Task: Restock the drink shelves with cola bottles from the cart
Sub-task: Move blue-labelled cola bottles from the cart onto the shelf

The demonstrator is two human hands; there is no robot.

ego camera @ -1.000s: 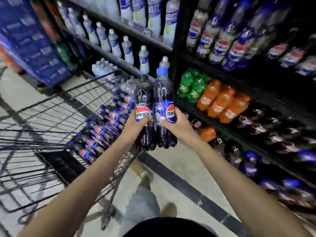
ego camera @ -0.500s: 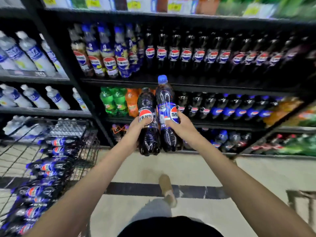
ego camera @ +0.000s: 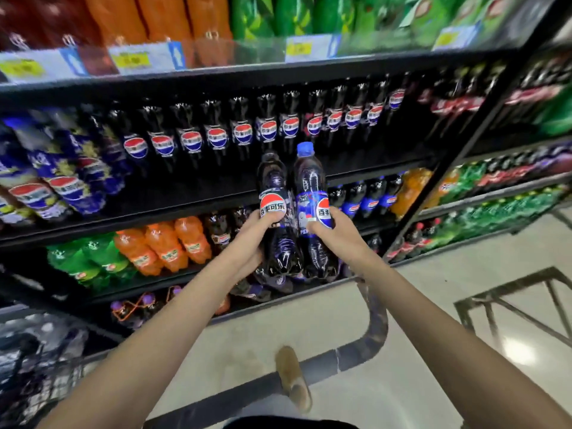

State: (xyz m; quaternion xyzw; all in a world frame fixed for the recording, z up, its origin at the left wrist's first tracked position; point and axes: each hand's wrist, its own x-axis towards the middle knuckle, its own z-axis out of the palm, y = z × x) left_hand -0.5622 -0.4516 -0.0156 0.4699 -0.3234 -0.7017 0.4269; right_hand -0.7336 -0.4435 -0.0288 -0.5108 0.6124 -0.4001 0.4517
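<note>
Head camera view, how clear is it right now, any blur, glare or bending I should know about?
Head view: the two held cola bottles, left hand and right hand read fairly sharp; shelf bottles at the picture's left and price tags smear with motion blur; a glare patch shines on the floor at the picture's right; shelf edges bow, wide-angle distortion.

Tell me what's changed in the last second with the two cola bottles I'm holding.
Both bottles have travelled from above the wire cart towards the black drink shelves; they are now raised before the row of shelved cola bottles. Unchanged: the left hand grips the black-capped dark plastic cola bottle, the right hand the blue-capped dark plastic cola bottle, upright, side by side.
</note>
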